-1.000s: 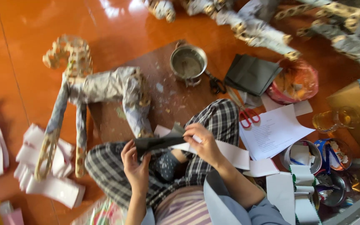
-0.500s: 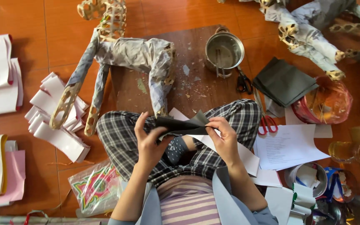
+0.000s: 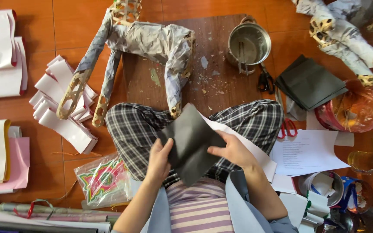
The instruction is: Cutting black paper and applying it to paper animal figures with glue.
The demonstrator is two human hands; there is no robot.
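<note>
- Two bare hands share one dark grey sheet of paper (image 3: 191, 149) over the lap: the left hand (image 3: 159, 160) pinches its near-left edge, the right hand (image 3: 233, 151) grasps its right edge, and both grips are closed on the sheet.
- To handle it well, I judge both grips should stay at the edges with even tension, so the thin sheet does not crease or tear.
- One white paper strip (image 3: 242, 144) lies directly under the right grip.
- One paper-wrapped bamboo animal frame (image 3: 145, 41) stands beyond both grips on one brown wooden board (image 3: 214, 51).
- One round metal pot (image 3: 249, 43) sits beyond the right grip.
- Two pairs of scissors lie right of it: one black (image 3: 265, 81), one red-handled (image 3: 286, 128).
- One stack of dark grey sheets (image 3: 309, 84) rests further right.
</note>
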